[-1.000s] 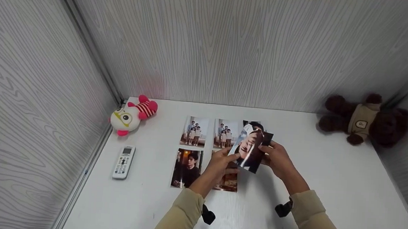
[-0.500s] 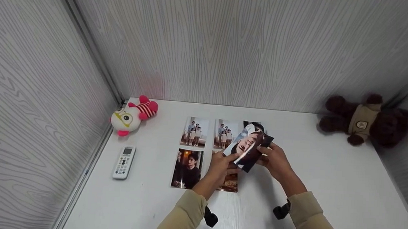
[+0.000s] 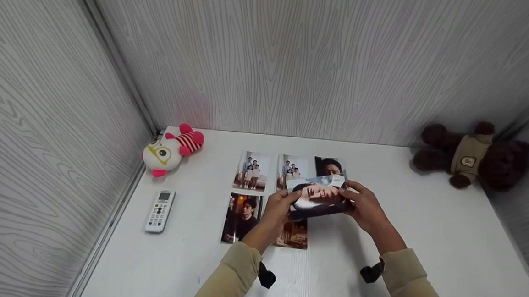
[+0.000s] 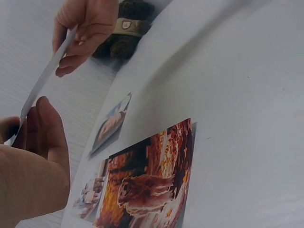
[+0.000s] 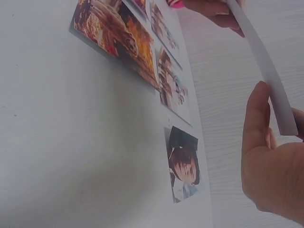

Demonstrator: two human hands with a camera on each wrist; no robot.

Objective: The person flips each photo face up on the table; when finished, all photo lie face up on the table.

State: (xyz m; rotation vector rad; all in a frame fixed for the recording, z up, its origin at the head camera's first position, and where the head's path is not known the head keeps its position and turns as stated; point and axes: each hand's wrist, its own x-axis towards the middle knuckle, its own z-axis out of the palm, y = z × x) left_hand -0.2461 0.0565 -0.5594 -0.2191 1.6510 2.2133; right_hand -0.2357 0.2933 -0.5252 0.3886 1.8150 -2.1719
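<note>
A glossy portrait photo (image 3: 317, 202) is held above the table, lying sideways. My left hand (image 3: 277, 212) pinches its left end, thumb on top. On the opposite end, my right hand (image 3: 367, 208) pinches it the same way. Both wrist views show the photo's pale back (image 5: 266, 61) edge-on; whether it is one sheet or several I cannot tell. Below lie two family photos (image 3: 250, 171), a dark photo of a seated person (image 3: 241, 220) and a dog photo (image 4: 147, 187), partly hidden in the head view. Another portrait photo (image 5: 184, 164) lies at the right of the back row.
A white remote control (image 3: 160, 211) lies on the left of the white table (image 3: 202, 264). Behind it is a pink and white plush toy (image 3: 172, 150). A brown teddy bear (image 3: 473, 156) lies at the back right. Wood-grain panels (image 3: 279, 57) enclose the table.
Both hands have turned the held photo from a steep slant to nearly level sideways. More of the portrait lying behind it shows now. The things on the table stay put.
</note>
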